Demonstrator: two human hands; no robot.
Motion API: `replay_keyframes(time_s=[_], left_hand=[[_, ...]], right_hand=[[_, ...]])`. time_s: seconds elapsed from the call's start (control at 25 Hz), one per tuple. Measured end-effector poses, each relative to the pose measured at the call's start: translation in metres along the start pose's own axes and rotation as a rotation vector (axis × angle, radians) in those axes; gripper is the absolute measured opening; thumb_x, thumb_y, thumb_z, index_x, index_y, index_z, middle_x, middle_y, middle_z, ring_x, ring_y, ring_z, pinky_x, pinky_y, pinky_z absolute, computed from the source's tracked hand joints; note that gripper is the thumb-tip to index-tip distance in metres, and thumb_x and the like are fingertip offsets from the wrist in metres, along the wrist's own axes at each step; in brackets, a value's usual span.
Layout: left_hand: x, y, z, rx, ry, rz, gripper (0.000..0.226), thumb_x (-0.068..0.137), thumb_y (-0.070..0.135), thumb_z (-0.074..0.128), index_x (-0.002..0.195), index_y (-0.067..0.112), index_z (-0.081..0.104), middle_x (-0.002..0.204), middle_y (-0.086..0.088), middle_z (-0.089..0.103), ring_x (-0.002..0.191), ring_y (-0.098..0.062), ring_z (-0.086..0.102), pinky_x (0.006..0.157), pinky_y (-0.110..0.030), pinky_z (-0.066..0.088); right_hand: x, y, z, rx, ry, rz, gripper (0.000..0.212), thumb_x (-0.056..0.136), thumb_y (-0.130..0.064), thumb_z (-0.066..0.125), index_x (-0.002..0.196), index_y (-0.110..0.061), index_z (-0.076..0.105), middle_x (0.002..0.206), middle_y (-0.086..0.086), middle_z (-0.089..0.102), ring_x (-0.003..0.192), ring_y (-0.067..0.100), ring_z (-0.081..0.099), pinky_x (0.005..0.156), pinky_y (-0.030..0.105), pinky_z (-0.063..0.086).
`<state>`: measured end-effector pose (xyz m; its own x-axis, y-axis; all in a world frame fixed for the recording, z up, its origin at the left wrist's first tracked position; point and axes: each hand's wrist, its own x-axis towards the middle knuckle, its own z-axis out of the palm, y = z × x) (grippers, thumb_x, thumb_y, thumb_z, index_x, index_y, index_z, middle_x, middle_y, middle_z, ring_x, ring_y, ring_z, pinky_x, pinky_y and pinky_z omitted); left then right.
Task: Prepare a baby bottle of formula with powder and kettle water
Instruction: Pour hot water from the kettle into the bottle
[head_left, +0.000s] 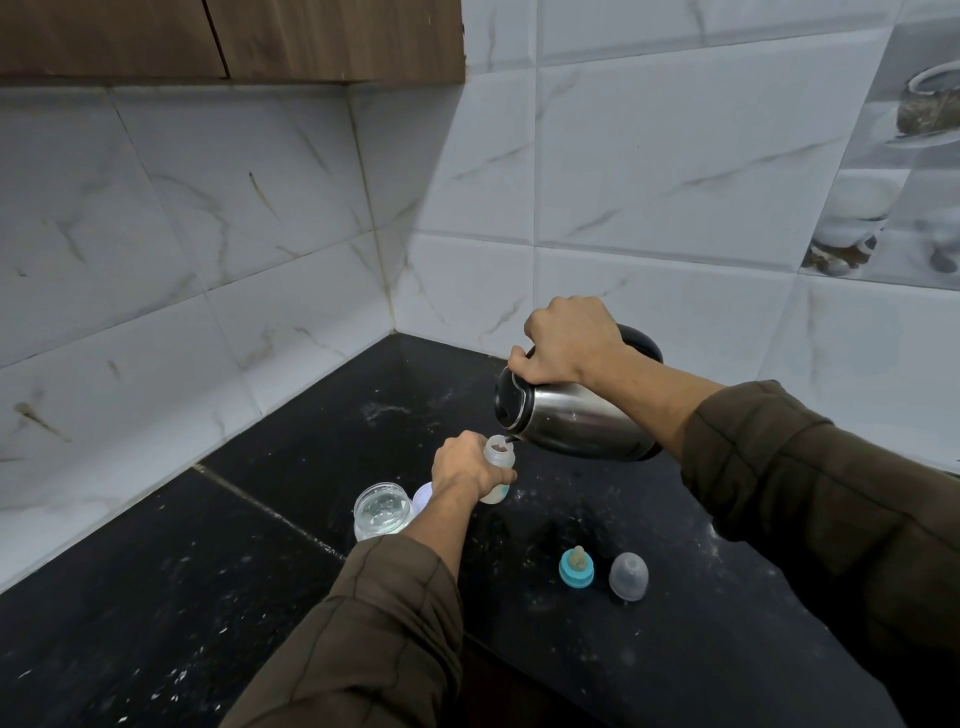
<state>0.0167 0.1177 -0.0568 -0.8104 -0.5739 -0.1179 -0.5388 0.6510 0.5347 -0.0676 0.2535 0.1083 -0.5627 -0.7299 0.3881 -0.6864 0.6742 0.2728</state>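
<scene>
My left hand (464, 465) grips a small clear baby bottle (500, 460) that stands upright and open on the black counter (311, 426). Brownish powder shows inside its mouth. My right hand (569, 340) holds the black handle of a steel kettle (571, 418), tilted left and down so its spout sits right at the bottle's rim. A blue ring with the teat (576, 567) and a clear dome cap (628, 577) lie on the counter to the right, in front of the bottle.
A clear open jar (382, 514) stands just left of my left wrist, with a white lid (422, 496) partly hidden behind the arm. Marble-look tiled walls (260, 249) meet in a corner behind the counter. A wooden cabinet (234, 39) hangs above.
</scene>
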Motion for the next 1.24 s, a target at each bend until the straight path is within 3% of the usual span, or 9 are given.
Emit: replay_keyframes(time_s=[0.2,0.44,0.68,1.24], left_hand=[[-0.0003,-0.0006,0.0003,-0.002,0.000,0.000,0.047,0.069,0.045,0.091,0.108,0.024,0.076,0.104,-0.001,0.077,0.100,-0.020,0.071,0.087,-0.035,0.058],[0.0002,-0.0015,0.0010,-0.003,-0.004,-0.003,0.046,0.069,0.044,0.091,0.107,0.024,0.076,0.103,-0.001,0.076,0.099,-0.021,0.071,0.087,-0.036,0.058],[0.0019,0.0003,-0.0006,-0.012,-0.009,0.007,0.048,0.070,0.045,0.091,0.109,0.023,0.076,0.105,-0.002,0.077,0.100,-0.021,0.071,0.087,-0.036,0.057],[-0.0019,-0.0072,-0.0006,0.003,-0.024,0.026,0.045,0.069,0.044,0.091,0.105,0.023,0.076,0.104,-0.003,0.076,0.100,-0.023,0.070,0.086,-0.035,0.057]], right_hand=[[-0.0009,0.0000,0.0005,-0.003,-0.002,-0.003,0.042,0.091,-0.051,0.047,0.068,-0.016,0.052,0.060,0.001,0.038,0.065,0.031,0.050,0.065,0.032,0.037],[-0.0014,0.0004,0.0007,0.004,-0.010,-0.011,0.047,0.091,-0.051,0.047,0.058,-0.019,0.036,0.060,0.001,0.038,0.063,0.030,0.050,0.064,0.031,0.039],[0.0005,-0.0020,0.0000,-0.009,-0.011,0.003,0.042,0.091,-0.050,0.047,0.068,-0.015,0.054,0.059,0.001,0.038,0.063,0.031,0.051,0.064,0.031,0.039],[-0.0040,-0.0056,0.0031,0.000,-0.026,0.036,0.040,0.090,-0.052,0.046,0.074,-0.017,0.056,0.060,0.000,0.034,0.068,0.031,0.050,0.065,0.033,0.038]])
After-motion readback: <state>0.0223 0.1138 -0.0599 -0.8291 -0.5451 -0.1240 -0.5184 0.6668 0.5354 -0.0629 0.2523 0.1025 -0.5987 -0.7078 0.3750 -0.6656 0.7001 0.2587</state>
